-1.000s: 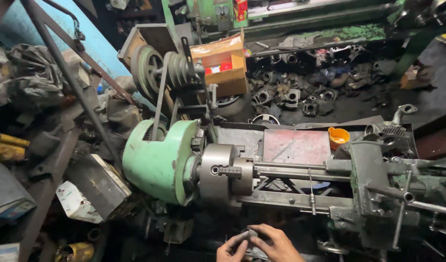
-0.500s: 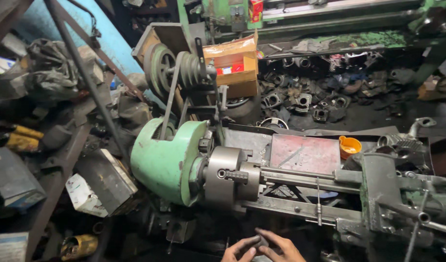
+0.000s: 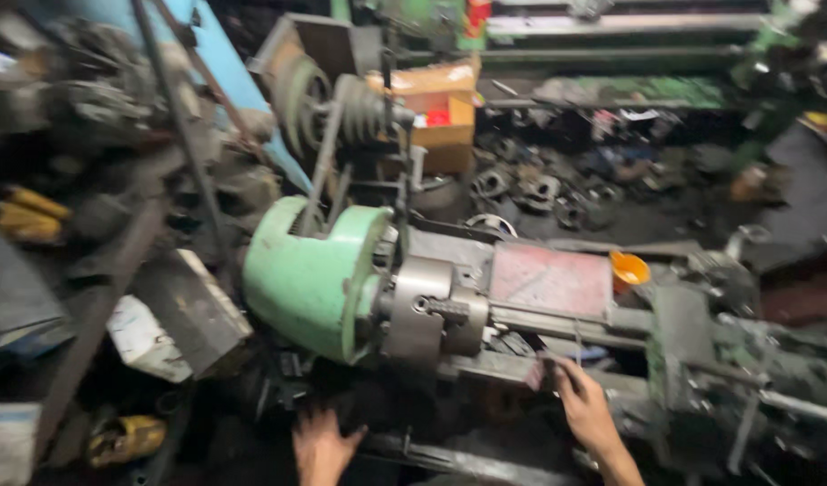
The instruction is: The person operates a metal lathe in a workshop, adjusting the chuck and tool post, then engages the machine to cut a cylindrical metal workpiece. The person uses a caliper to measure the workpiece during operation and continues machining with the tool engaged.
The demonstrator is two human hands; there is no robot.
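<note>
From the head camera, blurred by motion, a grimy metal lathe with a rounded pale green headstock cover fills the middle of the picture. Just right of the cover sits the grey steel chuck, and a dark round steel bar runs out of it to the right along the bed.

The right hand reaches up from the lower edge towards the lathe bed just below that bar, well right of the chuck. Its thumb and forefinger are drawn together at a small dark part at the bed's front edge; whether they truly pinch it I cannot tell, the blur hides it. The bar lies just above the fingertips, apart from them.

The left hand is low in the picture, under the green cover, fingers spread and flat against the dark lower front of the machine. It holds nothing. The chuck is above it and to its right, well apart.

Behind the bed lies a flat reddish metal plate with a small orange funnel-shaped cup at its right end. Further back stand grey belt pulleys and an orange cardboard box
</note>
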